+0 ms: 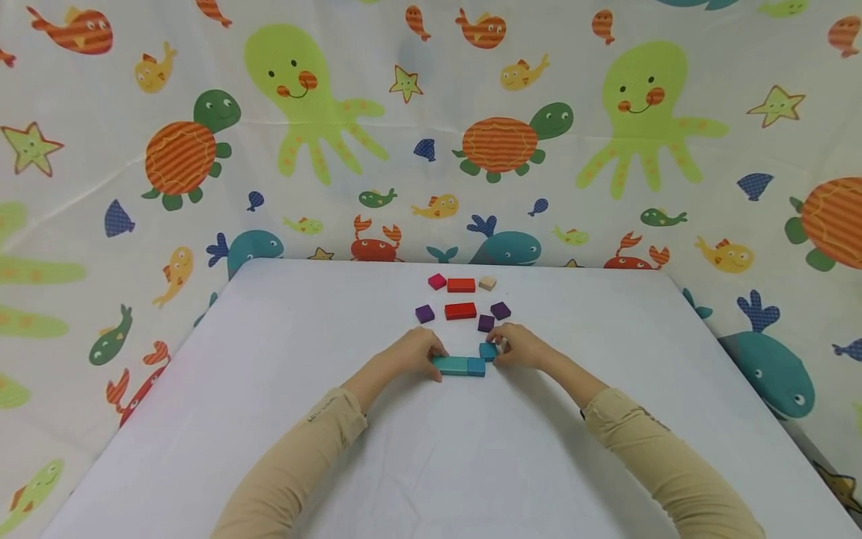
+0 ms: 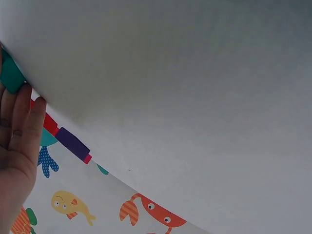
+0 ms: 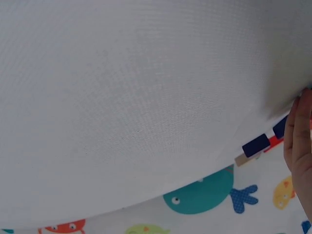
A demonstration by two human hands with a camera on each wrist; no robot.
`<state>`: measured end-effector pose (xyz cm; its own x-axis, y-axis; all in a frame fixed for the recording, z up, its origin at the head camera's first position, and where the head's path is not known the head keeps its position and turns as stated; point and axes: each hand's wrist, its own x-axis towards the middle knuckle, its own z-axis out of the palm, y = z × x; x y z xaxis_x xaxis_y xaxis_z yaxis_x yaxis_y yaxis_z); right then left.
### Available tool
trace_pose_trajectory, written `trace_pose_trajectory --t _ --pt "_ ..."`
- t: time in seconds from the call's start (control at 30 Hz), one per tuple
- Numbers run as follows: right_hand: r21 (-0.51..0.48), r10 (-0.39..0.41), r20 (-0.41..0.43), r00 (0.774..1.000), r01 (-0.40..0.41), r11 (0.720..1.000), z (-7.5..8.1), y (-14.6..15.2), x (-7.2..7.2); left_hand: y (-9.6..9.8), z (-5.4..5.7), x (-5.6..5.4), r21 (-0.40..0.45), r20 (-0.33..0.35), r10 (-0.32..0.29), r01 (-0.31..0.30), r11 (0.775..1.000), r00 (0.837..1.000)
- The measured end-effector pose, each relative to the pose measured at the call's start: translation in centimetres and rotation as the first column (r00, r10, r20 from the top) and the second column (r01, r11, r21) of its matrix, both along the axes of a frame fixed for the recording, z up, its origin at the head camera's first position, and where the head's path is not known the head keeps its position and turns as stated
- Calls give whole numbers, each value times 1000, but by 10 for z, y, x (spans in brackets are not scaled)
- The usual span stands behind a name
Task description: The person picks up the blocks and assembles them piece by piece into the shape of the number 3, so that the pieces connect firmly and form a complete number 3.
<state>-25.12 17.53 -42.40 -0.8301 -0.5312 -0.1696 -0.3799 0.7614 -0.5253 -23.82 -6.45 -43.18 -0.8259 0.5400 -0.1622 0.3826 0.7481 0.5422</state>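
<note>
In the head view, a long teal block [image 1: 451,365] lies on the white table, and a blue block [image 1: 476,367] sits against its right end. My left hand [image 1: 419,352] grips the teal block's left end between thumb and fingers. Just behind the blue block, my right hand [image 1: 521,346] pinches a second small blue block [image 1: 488,350] by its right side. The left wrist view catches the left hand [image 2: 22,141] beside the teal block's end [image 2: 11,73]. Only part of the right hand [image 3: 300,146] shows in the right wrist view, where its block is hidden.
Behind the hands lie two red blocks [image 1: 461,311], one behind the other. Purple blocks [image 1: 425,314] flank the nearer one. A pink block [image 1: 437,281] and a beige block [image 1: 488,283] flank the farther one. A sea-animal curtain [image 1: 417,75] hangs past the table's back edge.
</note>
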Motion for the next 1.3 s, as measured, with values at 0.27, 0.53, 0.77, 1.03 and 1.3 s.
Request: trace_pose_trajectory --t 0.27,0.53,0.77,1.03,1.3 --pt "27 -35 -4 999 35 999 -3 -6 0 0 1 1 4 1 6 -6 1000 1000" --pt "56 -82 -23 996 83 995 -3 -12 1 -1 3 2 11 -5 6 -6 1000 1000" --pt "35 -79 -33 996 80 996 -2 -11 2 -1 5 3 -1 2 15 -15 1000 1000" --pt "-6 -48 -42 998 47 999 2 -7 4 -2 5 2 -1 -15 -2 2 1000 1000" --pt "-83 -64 8 998 64 995 -2 2 1 -1 3 0 -5 -13 -13 13 1000 1000"
